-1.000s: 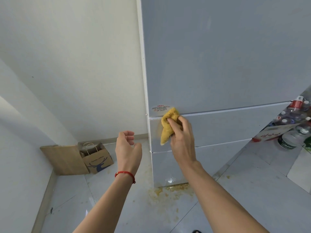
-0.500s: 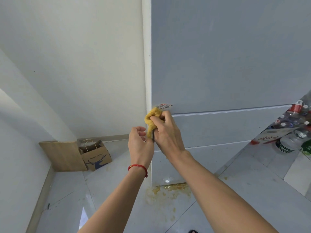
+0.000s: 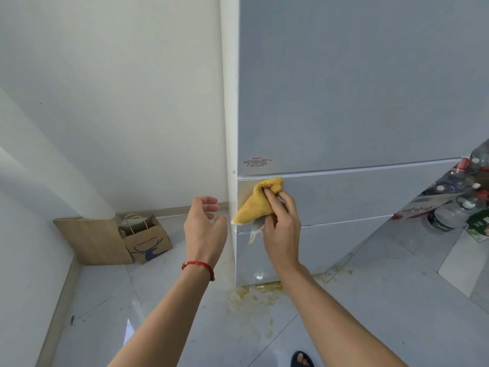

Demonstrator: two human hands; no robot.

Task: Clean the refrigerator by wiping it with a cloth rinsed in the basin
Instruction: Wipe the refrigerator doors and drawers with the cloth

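yellow terry cloth [image 3: 258,205] bunched in gripping right hand [image 3: 281,229], pressed to grey refrigerator drawer front [image 3: 357,197] for wiping; left hand [image 3: 203,229] loosely open, empty.

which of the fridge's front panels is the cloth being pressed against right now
The middle drawer panel, the narrow band between the tall upper door and the bottom drawer. The right hand holds the yellow cloth at its left end.

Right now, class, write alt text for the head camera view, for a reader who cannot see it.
A person's right hand presses a yellow cloth against the left edge of a grey refrigerator, just under the upper door seam, while the left hand, wearing a red wrist cord, hovers open beside it. Yellow spill stains mark the floor at the refrigerator's base; a paper bag stands by the wall.
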